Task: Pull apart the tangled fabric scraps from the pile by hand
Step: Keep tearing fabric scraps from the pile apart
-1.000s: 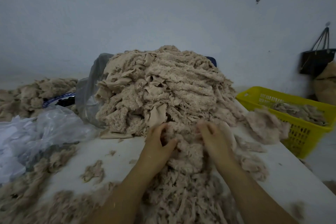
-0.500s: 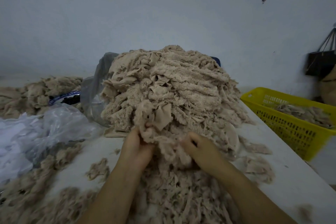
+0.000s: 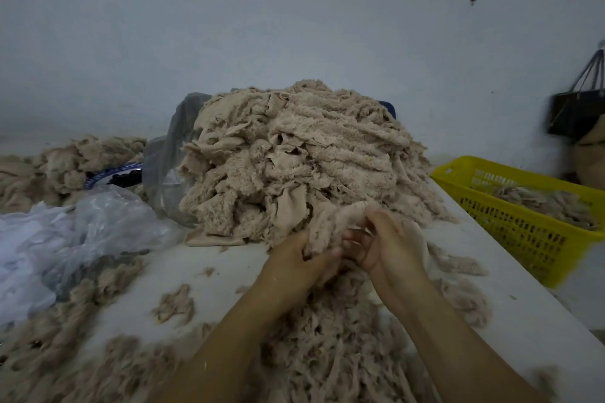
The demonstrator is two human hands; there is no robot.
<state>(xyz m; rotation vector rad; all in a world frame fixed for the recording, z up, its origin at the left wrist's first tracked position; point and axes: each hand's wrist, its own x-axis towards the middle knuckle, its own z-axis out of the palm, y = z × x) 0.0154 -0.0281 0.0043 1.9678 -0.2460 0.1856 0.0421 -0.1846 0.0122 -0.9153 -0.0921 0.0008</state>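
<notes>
A: So, starting at the far left, what lies on the desk (image 3: 229, 268)?

B: A low heap of loose scraps (image 3: 65, 167) at the far left. Nearer is a crumpled plastic bag (image 3: 82, 232), and more fluff is strewn along the near left edge.

A: And the pile?

B: The pile (image 3: 294, 157) stands mid-desk toward the far side. It is tall and matted, with a grey plastic sheet (image 3: 170, 167) against its left flank.

A: Where are the hands?

B: Both are at the pile's near foot. The left hand (image 3: 294, 258) has its grip closed round the lower edge of a clump (image 3: 330, 226) drawn out from the pile. The right hand (image 3: 389, 245) is just beside it, its grip pinched on the same clump with the thumb on top and the fingers curled beneath.

A: What is on the right?

B: A yellow basket (image 3: 523, 232) sits beside the desk's right edge with a shallow layer of scraps in it. A black bag (image 3: 569, 114) hangs on the far wall.

A: How far along is the work?

B: Torn strands (image 3: 327, 343) cover the near desk between the forearms, so some has been pulled apart. The pile itself looks barely dented, so I'd judge most of the work is left. This clump is not yet free of it.
</notes>
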